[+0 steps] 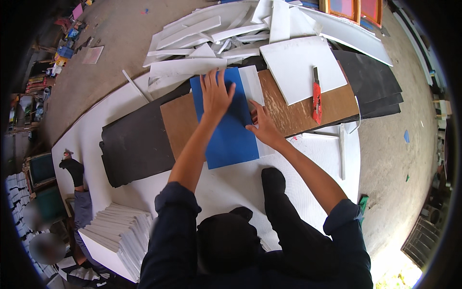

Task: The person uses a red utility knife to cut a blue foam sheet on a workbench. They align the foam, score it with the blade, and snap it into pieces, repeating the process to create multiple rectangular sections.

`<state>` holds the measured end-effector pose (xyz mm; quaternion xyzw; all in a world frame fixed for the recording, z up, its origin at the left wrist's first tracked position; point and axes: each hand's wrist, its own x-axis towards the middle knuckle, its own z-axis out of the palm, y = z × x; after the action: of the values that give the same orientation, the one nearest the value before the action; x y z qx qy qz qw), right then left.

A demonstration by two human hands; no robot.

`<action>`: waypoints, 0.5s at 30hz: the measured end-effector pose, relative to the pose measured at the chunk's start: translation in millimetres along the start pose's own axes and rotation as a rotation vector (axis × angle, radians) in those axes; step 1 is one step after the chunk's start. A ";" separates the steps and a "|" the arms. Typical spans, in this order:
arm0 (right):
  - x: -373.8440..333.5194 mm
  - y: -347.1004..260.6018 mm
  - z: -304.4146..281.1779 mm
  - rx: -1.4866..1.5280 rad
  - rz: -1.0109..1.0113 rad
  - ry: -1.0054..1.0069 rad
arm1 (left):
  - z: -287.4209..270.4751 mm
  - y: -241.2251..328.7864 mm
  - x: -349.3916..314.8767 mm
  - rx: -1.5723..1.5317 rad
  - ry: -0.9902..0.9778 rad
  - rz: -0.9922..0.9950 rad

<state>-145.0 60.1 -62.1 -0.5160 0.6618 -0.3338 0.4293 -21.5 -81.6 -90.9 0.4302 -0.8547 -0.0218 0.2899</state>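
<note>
A rectangular blue sheet (pixel 231 137) lies over a white sheet (pixel 250 79), whose edge shows along the blue one's right side. Both rest across a worn brown board (pixel 332 106). My left hand (pixel 216 96) is laid flat on the upper part of the blue sheet, fingers stretched toward its far edge. At the sheet's right edge, my right hand (pixel 266 126) has its thumb and fingers apart, touching near the border of the two sheets. To the right, a red utility knife (pixel 316 102) lies partly on a white square board (pixel 301 65), blade pointing away.
Black sheets (pixel 137 147) lie under the brown board. White offcuts (pixel 192 36) are heaped at the far side. A stack of white boards (pixel 115 231) stands at lower left, near another person's foot (pixel 73 171). Orange-framed panels (pixel 342 9) sit at the far right.
</note>
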 end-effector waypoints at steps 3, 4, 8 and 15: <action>-4.2 4.2 -1.7 -0.011 -0.037 0.049 | -16.7 40.9 -41.4 0.036 -0.139 0.035; -5.4 6.9 -1.3 0.000 -0.067 0.072 | -21.4 47.8 -50.8 0.061 -0.211 0.054; -10.2 22.4 -15.0 -0.240 -0.280 0.231 | -23.1 53.1 -54.0 0.102 -0.262 0.010; -0.6 62.2 -104.2 -0.731 0.279 0.839 | -26.1 52.5 -55.4 0.136 -0.326 -0.002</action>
<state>-264.6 75.7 -74.4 -0.3619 0.9099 -0.1997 -0.0362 -20.4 -1.6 -80.5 0.4405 -0.8894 -0.0337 0.1179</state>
